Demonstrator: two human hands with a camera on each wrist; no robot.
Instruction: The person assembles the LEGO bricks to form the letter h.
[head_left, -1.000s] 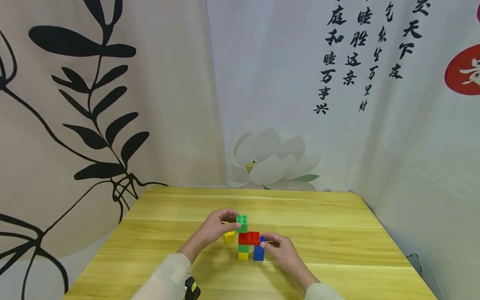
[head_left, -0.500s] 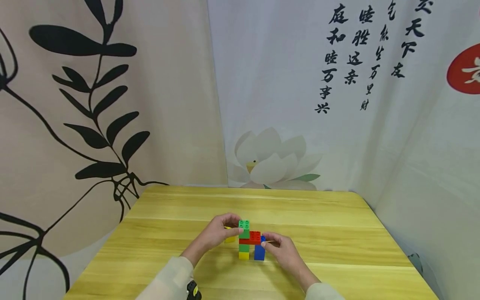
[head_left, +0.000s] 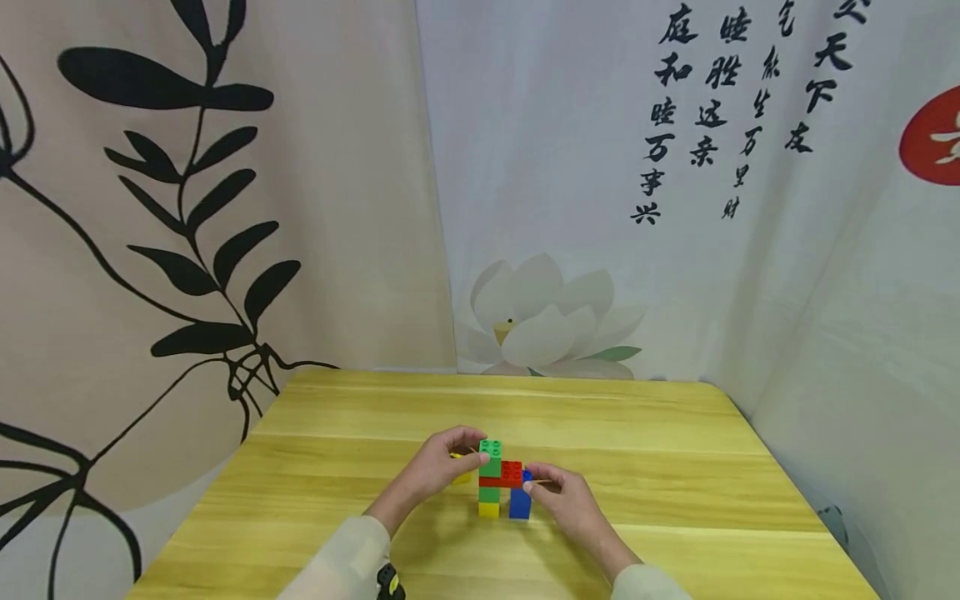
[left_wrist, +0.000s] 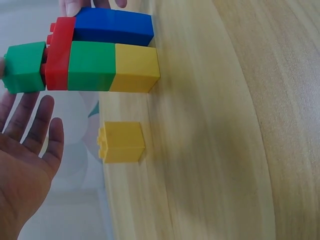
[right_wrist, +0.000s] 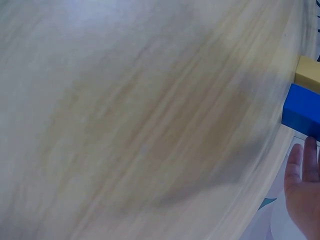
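A small arch of toy building bricks stands on the table. Its left leg is a green brick (left_wrist: 92, 66) on a yellow brick (left_wrist: 136, 68); its right leg is a tall blue brick (head_left: 519, 503). A red brick (head_left: 512, 472) bridges both. My left hand (head_left: 429, 469) pinches another green brick (head_left: 491, 460) over the red brick's left end. In the left wrist view, red studs show in a narrow gap beneath this green brick. At the arch's right side, my right hand (head_left: 567, 500) holds the blue brick near its top.
A loose yellow brick (left_wrist: 122, 142) stands on the wooden table (head_left: 675, 483), behind my left hand in the head view. Printed curtains (head_left: 360, 208) hang beyond the table's far edge.
My left hand has lowered the green brick, slightly rightward, from above the red brick onto its left end. My right hand has stayed at the blue brick.
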